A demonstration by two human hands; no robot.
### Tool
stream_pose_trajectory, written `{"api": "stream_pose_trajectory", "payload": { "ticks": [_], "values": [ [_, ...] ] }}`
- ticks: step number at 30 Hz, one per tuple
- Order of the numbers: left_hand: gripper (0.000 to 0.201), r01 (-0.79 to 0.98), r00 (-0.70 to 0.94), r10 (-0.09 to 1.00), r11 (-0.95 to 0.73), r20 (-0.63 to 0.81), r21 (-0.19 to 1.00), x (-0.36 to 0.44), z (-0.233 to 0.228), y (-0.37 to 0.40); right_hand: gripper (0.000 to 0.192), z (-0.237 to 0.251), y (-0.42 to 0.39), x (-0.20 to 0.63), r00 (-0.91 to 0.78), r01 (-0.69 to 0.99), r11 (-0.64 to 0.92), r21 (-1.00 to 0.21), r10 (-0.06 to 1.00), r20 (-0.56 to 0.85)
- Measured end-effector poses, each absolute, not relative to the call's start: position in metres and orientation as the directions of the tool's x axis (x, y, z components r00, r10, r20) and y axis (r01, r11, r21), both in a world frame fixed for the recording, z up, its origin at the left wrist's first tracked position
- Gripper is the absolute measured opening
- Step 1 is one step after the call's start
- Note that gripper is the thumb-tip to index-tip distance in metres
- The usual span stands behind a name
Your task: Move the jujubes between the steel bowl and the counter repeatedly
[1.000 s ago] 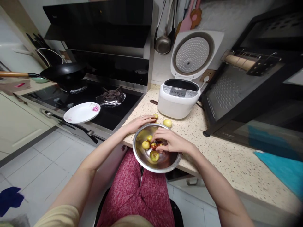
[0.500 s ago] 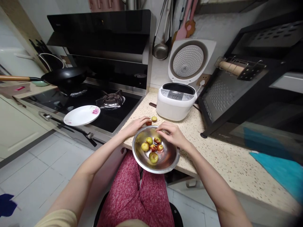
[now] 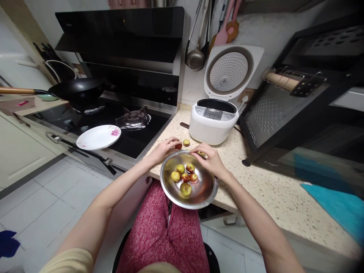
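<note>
A steel bowl [image 3: 210, 193] rests at the counter's front edge, tilted toward me above my lap. In it lie several jujubes [image 3: 185, 189], yellow-green with red-brown patches. My left hand [image 3: 165, 151] is beyond the bowl's left rim, its fingertips closed against a red-brown jujube [image 3: 178, 146]. Just right of that one, a yellow-green jujube [image 3: 186, 142] sits on the counter. My right hand [image 3: 209, 158] reaches over the far right rim with thumb and fingers pinched together. What they hold, if anything, is hidden. Part of another jujube [image 3: 201, 153] shows behind those fingers.
A white rice cooker [image 3: 213, 125] with its lid up stands behind the bowl. On the left, a flowered plate [image 3: 98, 137] lies at the front of the gas hob [image 3: 153, 140], with a black wok [image 3: 76, 89] behind. A black oven [image 3: 284, 132] and teal cloth [image 3: 332, 204] are right.
My left fingers have risen slightly and closed more around the red-brown jujube. My right hand has shifted a little to the right along the rim. The jujubes in the bowl lie as before.
</note>
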State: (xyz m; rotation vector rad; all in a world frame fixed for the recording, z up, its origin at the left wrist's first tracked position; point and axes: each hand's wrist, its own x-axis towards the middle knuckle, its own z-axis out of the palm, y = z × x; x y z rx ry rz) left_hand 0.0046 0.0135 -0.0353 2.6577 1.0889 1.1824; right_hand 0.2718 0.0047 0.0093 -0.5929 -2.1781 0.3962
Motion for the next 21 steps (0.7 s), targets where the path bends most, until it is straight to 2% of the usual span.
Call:
{"api": "stream_pose_trajectory", "payload": {
  "ticks": [3,6,9,15,18,21],
  "values": [
    [0.034,0.567,0.362,0.491,-0.791,0.793,0.231,0.004,-0.032,0.011,0.015,0.009,0.005,0.271,-0.513,0.299,0.817,-0.494,0.574,0.638],
    [0.037,0.519,0.367,0.335,-0.848,0.868,0.108,0.002,-0.032,0.008,0.019,0.008,0.004,0.27,-0.505,0.315,0.795,-0.518,0.603,0.618],
    [0.043,0.452,0.458,0.232,-0.892,0.858,0.0,-0.001,-0.033,0.004,0.027,0.007,0.002,0.27,-0.526,0.318,0.784,-0.533,0.614,0.589],
    [0.055,0.373,0.577,0.136,-0.921,0.806,-0.112,-0.003,-0.027,-0.002,0.042,0.013,-0.006,0.269,-0.632,0.274,0.811,-0.516,0.557,0.54],
    [0.054,0.341,0.626,0.093,-0.926,0.774,-0.165,-0.003,-0.021,-0.002,0.046,0.015,-0.009,0.267,-0.665,0.251,0.823,-0.509,0.529,0.528],
    [0.047,0.339,0.663,0.06,-0.913,0.746,-0.228,-0.004,-0.019,-0.001,0.044,0.013,-0.01,0.262,-0.64,0.241,0.8,-0.55,0.557,0.53]
  ]
}}
